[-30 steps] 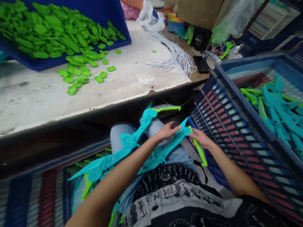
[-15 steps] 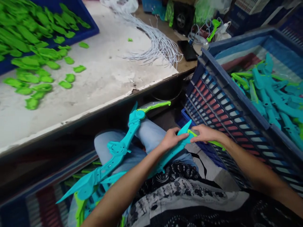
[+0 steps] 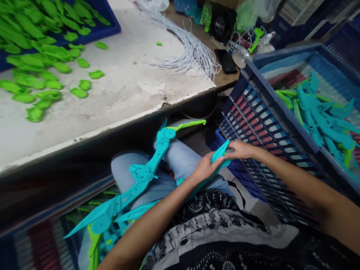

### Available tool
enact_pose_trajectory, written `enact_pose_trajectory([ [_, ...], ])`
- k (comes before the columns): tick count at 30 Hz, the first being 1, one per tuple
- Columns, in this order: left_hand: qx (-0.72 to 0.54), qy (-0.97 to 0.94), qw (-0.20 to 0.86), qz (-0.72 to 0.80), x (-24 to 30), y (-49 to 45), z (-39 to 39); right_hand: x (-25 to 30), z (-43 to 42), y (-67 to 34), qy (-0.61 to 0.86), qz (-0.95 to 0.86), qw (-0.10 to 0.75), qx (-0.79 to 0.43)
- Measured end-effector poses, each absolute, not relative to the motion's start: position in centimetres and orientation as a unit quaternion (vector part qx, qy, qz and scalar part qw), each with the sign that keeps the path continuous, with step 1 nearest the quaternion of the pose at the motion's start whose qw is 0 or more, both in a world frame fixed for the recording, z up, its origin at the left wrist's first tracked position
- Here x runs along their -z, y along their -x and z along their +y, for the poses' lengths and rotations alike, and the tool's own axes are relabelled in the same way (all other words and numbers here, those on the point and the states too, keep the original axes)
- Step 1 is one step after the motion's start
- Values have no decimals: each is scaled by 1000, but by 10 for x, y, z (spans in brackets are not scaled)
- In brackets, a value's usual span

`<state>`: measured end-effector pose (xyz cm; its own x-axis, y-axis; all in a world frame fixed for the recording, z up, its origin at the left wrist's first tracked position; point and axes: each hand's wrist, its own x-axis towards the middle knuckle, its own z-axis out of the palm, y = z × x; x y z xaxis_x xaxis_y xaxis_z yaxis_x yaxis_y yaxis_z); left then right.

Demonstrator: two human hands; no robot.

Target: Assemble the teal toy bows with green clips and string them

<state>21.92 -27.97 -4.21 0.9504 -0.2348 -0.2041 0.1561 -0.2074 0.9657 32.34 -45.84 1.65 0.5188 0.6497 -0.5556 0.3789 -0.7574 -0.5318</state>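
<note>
Up and to the left of the hands stands the big white worktable (image 3: 135,93), worn at its front edge, and it has slid a little in the view since a second ago because the head turned. On its far left corner, well apart from the hands, lie the loose green leaf-shaped pieces (image 3: 42,75), spilling from a blue tray (image 3: 108,26). A bundle of white cords (image 3: 191,52) lies beyond the hands at the table's far side.

Just to the right of the right hand is the blue slatted crate (image 3: 270,112), and more teal and green parts (image 3: 323,116) are piled inside it.

On the person's lap, left of the hands, rests an assembled teal toy bow limb (image 3: 146,172) with a green tip (image 3: 187,124).

The change is in the piece between the hands. One second ago the right hand held a green strip hanging down below the teal part (image 3: 221,155); now this strip is almost hidden, so it seems to be pushed into the teal part, though the view is not clear enough to be sure.

The left hand (image 3: 206,168) is closed around the teal part from below, arm stretched forward across the lap. The right hand (image 3: 243,150) comes from the crate side with a bent wrist and pinches the tip of the same part; both hands nearly touch.
</note>
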Motion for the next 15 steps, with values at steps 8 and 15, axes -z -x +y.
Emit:
enact_pose_trajectory([
  [8,159,-887,433,-3,40,-170,-230,32,-435,-345,886,-280,151,-337],
  [15,-179,-939,171,237,64,-105,-153,39,-409,-344,829,-341,68,-438],
])
